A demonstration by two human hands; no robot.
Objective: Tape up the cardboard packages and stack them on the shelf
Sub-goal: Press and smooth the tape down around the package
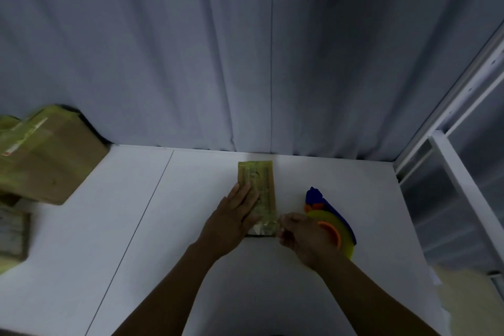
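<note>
1. Head view, middle of the frame: a small flat brown cardboard package wrapped in yellowish tape (258, 185) lies on the white desk (152, 240), with its far end near the grey curtain (191, 62).
2. The left hand (235, 217) lies flat on the left side of this package. Its fingers (249, 193) are straight and press down on it.
3. The right hand (304, 238) is at the near right corner of the package. Its fingers (283, 222) are curled and seem to pinch the shiny strip of clear tape (263, 228) there; this part is blurred.
4. Just behind the right hand stands a blue tape dispenser with an orange hub and a yellowish roll (331, 219).
5. At the left edge, a pile of bigger brown cardboard packages (46, 161) rests on the desk.
6. At the right edge stands a white metal shelf frame (461, 172).
</note>
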